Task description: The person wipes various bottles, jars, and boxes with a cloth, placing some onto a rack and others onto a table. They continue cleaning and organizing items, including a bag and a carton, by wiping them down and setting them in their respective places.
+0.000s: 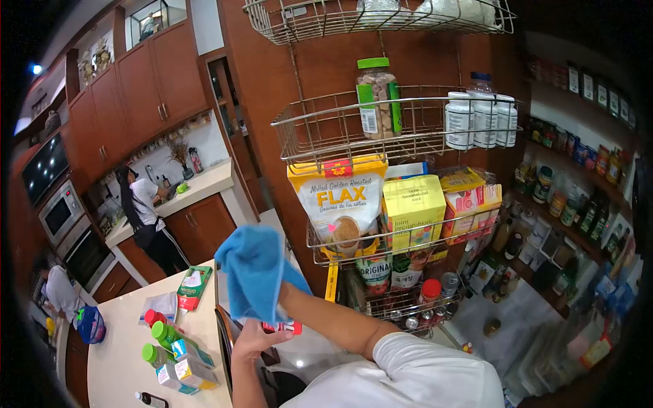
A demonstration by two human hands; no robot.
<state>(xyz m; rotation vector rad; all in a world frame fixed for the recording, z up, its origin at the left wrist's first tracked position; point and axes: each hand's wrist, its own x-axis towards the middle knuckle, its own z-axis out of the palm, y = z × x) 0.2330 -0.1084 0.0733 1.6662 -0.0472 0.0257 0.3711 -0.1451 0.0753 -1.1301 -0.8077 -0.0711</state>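
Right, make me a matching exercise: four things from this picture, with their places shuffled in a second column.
Things
1. Blue cloth
2. Flax bag
3. Red-and-white item
4. Three white bottles

Places
A. Higher than the large yellow box, and to its right
B. At the left hand
C. Over the right hand, hiding it
D. Just left of the large yellow box

Pairs: 1-C, 2-D, 3-B, 4-A

Soft indoor light, bright lamp (36,69) at upper left, glare spots on dark screen (45,165), fisheye-bent edges, black corners
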